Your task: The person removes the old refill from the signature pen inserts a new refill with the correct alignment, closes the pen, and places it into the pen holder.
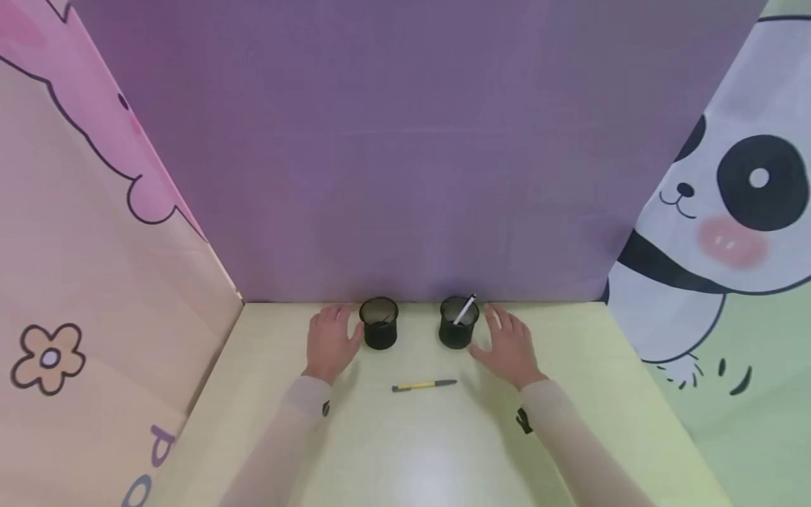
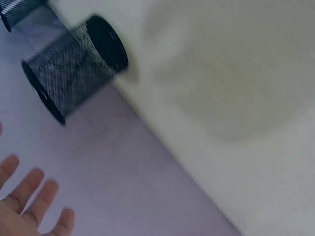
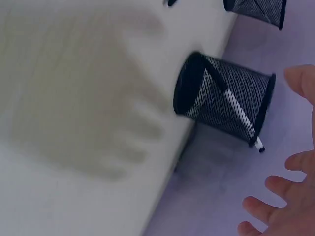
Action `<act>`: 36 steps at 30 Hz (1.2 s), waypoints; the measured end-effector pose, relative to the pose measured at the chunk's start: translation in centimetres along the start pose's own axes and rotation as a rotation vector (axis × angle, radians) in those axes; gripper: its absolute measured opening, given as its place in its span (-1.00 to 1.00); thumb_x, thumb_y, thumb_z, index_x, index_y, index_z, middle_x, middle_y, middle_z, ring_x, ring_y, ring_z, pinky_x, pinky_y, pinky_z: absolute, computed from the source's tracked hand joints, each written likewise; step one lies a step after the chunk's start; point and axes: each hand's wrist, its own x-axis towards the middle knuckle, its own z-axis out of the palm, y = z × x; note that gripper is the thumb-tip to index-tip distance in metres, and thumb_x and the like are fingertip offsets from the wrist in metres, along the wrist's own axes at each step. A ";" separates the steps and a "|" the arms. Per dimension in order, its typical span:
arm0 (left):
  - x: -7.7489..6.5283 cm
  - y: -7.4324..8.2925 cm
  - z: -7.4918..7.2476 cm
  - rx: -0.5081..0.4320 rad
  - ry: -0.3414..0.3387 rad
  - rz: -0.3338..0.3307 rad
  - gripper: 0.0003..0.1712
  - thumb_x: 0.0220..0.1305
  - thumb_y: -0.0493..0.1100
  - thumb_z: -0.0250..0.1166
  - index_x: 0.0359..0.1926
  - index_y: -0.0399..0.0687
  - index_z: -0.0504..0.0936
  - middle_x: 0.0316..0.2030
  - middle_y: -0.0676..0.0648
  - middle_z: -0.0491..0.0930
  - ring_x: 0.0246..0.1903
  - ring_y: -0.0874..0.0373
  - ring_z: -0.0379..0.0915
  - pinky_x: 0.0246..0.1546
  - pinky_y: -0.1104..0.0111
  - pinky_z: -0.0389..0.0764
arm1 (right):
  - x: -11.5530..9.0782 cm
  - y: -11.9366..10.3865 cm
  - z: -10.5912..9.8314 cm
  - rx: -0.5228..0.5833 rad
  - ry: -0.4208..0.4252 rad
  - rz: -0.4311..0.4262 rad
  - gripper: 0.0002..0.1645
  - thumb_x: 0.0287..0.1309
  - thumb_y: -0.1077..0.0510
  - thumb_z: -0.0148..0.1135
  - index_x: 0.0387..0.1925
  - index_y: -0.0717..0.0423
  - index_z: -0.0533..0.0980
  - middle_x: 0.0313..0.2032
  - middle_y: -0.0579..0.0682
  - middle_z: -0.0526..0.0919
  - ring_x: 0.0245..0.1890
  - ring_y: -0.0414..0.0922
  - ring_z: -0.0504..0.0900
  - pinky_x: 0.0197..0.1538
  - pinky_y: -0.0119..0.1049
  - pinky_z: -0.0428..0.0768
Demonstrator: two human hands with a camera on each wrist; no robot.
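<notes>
Two black mesh pen holders stand upright side by side near the back of the table. Just left of the left pen holder (image 1: 380, 334) is my left hand (image 1: 329, 345), fingers spread; the left wrist view shows a gap between these fingers and the mesh. On the other side, my right hand (image 1: 509, 350) is held beside the right pen holder (image 1: 456, 336), with its fingers apart and nothing in them. A white and black marker (image 3: 239, 109) leans inside that holder, its end poking above the rim. Between my forearms a yellow and grey pen (image 1: 423, 386) lies on the table.
A purple panel (image 1: 418, 155) rises directly behind the pen holders at the back edge of the pale table (image 1: 405, 443). Printed sheets flank it, one with a flower (image 1: 49, 358) on the left and one with a panda (image 1: 671, 296) on the right.
</notes>
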 end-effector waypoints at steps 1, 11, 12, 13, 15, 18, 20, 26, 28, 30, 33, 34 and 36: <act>-0.3 0.4 0.3 -0.014 0.022 0.015 -0.56 0.35 0.02 0.32 0.09 -0.17 0.65 -0.01 -0.24 0.70 0.02 -0.19 0.59 0.07 -0.07 0.57 | -0.2 -0.3 0.3 0.011 -0.002 0.000 0.06 0.17 -0.23 0.37 0.51 0.23 0.20 0.44 0.33 0.30 0.35 0.38 0.35 0.37 0.36 0.27; -3.2 3.9 2.8 -0.133 -0.108 0.059 -0.93 0.24 -0.16 0.41 -0.25 0.00 0.73 -0.35 0.02 0.72 -0.38 0.14 0.61 -0.33 0.23 0.63 | -1.8 -2.9 3.1 0.147 -0.080 0.008 -0.59 0.19 0.07 0.37 0.01 0.20 0.56 -0.09 0.17 0.64 -0.11 0.16 0.62 -0.02 0.15 0.58; -3.5 4.2 3.0 -0.136 -0.139 0.061 -0.93 0.24 -0.15 0.41 -0.25 0.02 0.73 -0.35 0.03 0.71 -0.38 0.16 0.60 -0.34 0.26 0.62 | -1.9 -3.0 3.4 0.161 -0.101 0.016 -0.62 0.20 0.08 0.36 -0.01 0.18 0.58 -0.10 0.15 0.65 -0.11 0.14 0.63 -0.02 0.13 0.58; -3.8 4.5 3.3 -0.141 -0.171 0.061 -0.93 0.24 -0.15 0.41 -0.25 0.02 0.73 -0.35 0.03 0.71 -0.38 0.16 0.59 -0.35 0.28 0.61 | -2.0 -3.0 3.8 0.176 -0.123 0.024 -0.66 0.21 0.10 0.36 -0.02 0.16 0.58 -0.09 0.14 0.65 -0.11 0.12 0.63 -0.01 0.12 0.58; -4.3 5.0 3.8 -0.143 -0.230 0.062 -0.91 0.24 -0.14 0.41 -0.23 0.03 0.73 -0.35 0.04 0.70 -0.37 0.16 0.58 -0.36 0.29 0.59 | -2.1 -3.1 4.5 0.199 -0.161 0.039 -0.70 0.22 0.11 0.37 -0.04 0.12 0.60 -0.09 0.11 0.66 -0.09 0.09 0.63 0.01 0.11 0.58; -4.8 5.6 4.5 -0.148 -0.309 0.058 -0.87 0.23 -0.11 0.42 -0.20 0.04 0.74 -0.32 0.04 0.70 -0.33 0.14 0.58 -0.34 0.28 0.58 | -2.3 -3.1 5.4 0.222 -0.211 0.045 -0.74 0.24 0.11 0.36 -0.06 0.07 0.63 -0.11 0.07 0.66 -0.11 0.04 0.62 -0.01 0.09 0.57; -5.1 5.9 5.0 -0.154 -0.354 0.051 -0.85 0.21 -0.10 0.43 -0.19 0.04 0.75 -0.32 0.04 0.69 -0.29 0.12 0.58 -0.31 0.25 0.58 | -2.5 -3.1 5.9 0.238 -0.233 0.044 -0.77 0.24 0.12 0.36 -0.08 0.05 0.64 -0.14 0.04 0.65 -0.15 0.01 0.60 -0.03 0.08 0.56; -5.6 6.6 6.0 -0.151 -0.427 0.069 -0.81 0.16 -0.10 0.45 -0.18 0.04 0.78 -0.33 0.01 0.68 -0.25 0.09 0.55 -0.26 0.17 0.58 | -2.9 -3.3 6.9 0.254 -0.246 0.045 -0.82 0.18 0.16 0.39 -0.16 -0.01 0.65 -0.20 0.01 0.64 -0.19 -0.02 0.55 -0.07 0.04 0.53; -5.8 6.7 6.2 -0.143 -0.439 0.080 -0.80 0.16 -0.11 0.47 -0.17 0.03 0.79 -0.34 0.01 0.67 -0.26 0.10 0.53 -0.27 0.17 0.58 | -3.0 -3.4 7.0 0.253 -0.249 0.051 -0.82 0.15 0.18 0.41 -0.18 -0.02 0.66 -0.22 0.00 0.65 -0.19 -0.02 0.54 -0.07 0.03 0.51; -6.0 6.8 6.4 -0.131 -0.455 0.075 -0.79 0.15 -0.11 0.49 -0.15 0.04 0.79 -0.34 0.01 0.67 -0.26 0.10 0.53 -0.27 0.18 0.58 | -3.1 -3.6 7.1 0.252 -0.251 0.057 -0.82 0.12 0.19 0.42 -0.20 -0.03 0.67 -0.23 -0.01 0.65 -0.19 -0.02 0.52 -0.07 0.02 0.49; -6.2 7.1 6.7 -0.132 -0.471 0.063 -0.77 0.13 -0.12 0.51 -0.15 0.03 0.79 -0.34 0.02 0.67 -0.28 0.11 0.52 -0.28 0.20 0.58 | -3.2 -3.7 7.3 0.243 -0.243 0.054 -0.80 0.08 0.21 0.45 -0.22 -0.03 0.68 -0.24 -0.02 0.65 -0.20 -0.02 0.52 -0.07 0.02 0.48; -6.2 7.2 6.7 -0.134 -0.476 0.057 -0.77 0.13 -0.13 0.51 -0.15 0.02 0.79 -0.34 0.02 0.67 -0.28 0.11 0.51 -0.28 0.21 0.57 | -3.2 -3.7 7.4 0.238 -0.242 0.055 -0.81 0.07 0.21 0.46 -0.23 -0.03 0.68 -0.24 -0.02 0.66 -0.20 -0.03 0.51 -0.07 0.02 0.48; -6.3 7.3 6.9 -0.137 -0.487 0.049 -0.77 0.12 -0.13 0.52 -0.16 0.02 0.80 -0.35 0.03 0.65 -0.30 0.13 0.49 -0.29 0.22 0.56 | -3.2 -3.6 7.8 0.229 -0.234 0.052 -0.82 0.06 0.21 0.46 -0.24 -0.03 0.69 -0.25 -0.02 0.66 -0.21 -0.03 0.50 -0.07 0.00 0.47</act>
